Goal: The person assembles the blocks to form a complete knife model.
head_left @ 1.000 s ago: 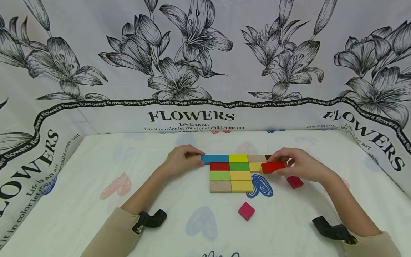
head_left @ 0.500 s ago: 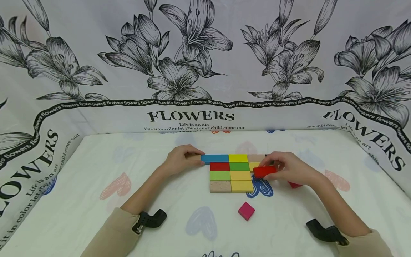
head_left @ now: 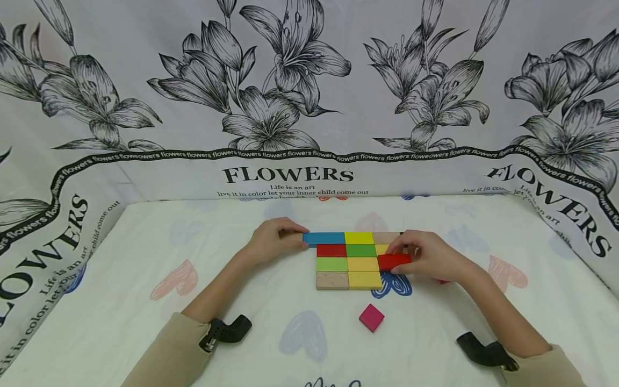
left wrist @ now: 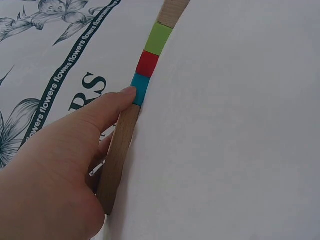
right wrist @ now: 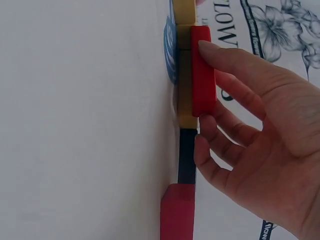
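Note:
My right hand (head_left: 435, 253) pinches a bright red rectangular block (head_left: 390, 263) between thumb and fingers, right at the right edge of a flat pattern of coloured blocks. In the right wrist view, the red block (right wrist: 203, 70) overlaps yellow blocks (right wrist: 185, 85), and a dark block (right wrist: 187, 155) lies beside the fingertips. At the far left end, my left hand (head_left: 271, 242) grips the tip of a blue block (head_left: 325, 238), thumb on the near side. A plain wooden block (left wrist: 117, 155) runs under that hand, end to end with the blue one.
Green (head_left: 360, 251), dark red (head_left: 331, 251), light green (head_left: 331, 264) and wooden (head_left: 332, 280) blocks fill the pattern. A crimson block (head_left: 372, 317) lies apart in front; another crimson block (head_left: 443, 281) is mostly hidden by the right hand. A flower-printed cloth (head_left: 290, 177) rises behind.
My right hand has carried the red block left and slightly nearer, to the pattern's right edge beside the yellow blocks. The left hand has stayed in place.

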Available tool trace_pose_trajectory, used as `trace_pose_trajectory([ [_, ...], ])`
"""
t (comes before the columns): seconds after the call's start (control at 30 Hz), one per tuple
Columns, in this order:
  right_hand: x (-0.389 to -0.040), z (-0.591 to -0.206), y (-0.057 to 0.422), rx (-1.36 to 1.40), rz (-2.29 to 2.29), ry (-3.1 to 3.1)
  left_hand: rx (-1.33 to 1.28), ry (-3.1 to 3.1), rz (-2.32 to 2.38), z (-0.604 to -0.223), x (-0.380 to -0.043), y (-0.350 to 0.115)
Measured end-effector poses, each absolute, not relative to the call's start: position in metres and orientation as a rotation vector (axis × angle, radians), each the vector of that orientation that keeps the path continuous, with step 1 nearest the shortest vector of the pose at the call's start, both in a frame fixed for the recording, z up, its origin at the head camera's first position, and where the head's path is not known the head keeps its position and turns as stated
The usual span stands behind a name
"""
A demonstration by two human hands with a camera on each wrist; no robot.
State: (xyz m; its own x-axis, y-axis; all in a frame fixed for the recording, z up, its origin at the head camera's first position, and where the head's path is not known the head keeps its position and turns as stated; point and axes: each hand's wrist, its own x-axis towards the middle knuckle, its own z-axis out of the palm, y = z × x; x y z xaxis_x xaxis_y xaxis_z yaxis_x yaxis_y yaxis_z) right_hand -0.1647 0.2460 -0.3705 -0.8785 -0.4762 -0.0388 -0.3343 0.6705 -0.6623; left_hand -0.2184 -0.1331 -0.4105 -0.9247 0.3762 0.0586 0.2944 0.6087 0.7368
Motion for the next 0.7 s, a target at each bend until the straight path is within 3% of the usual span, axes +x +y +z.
trace_pose_trajectory([
  [0.7, -0.1655, -0.3760, 0.2422, -0.621, -0.976, 2.679, 0.570, 2.721, 1.220, -0.4120, -0.2198, -0.1335],
])
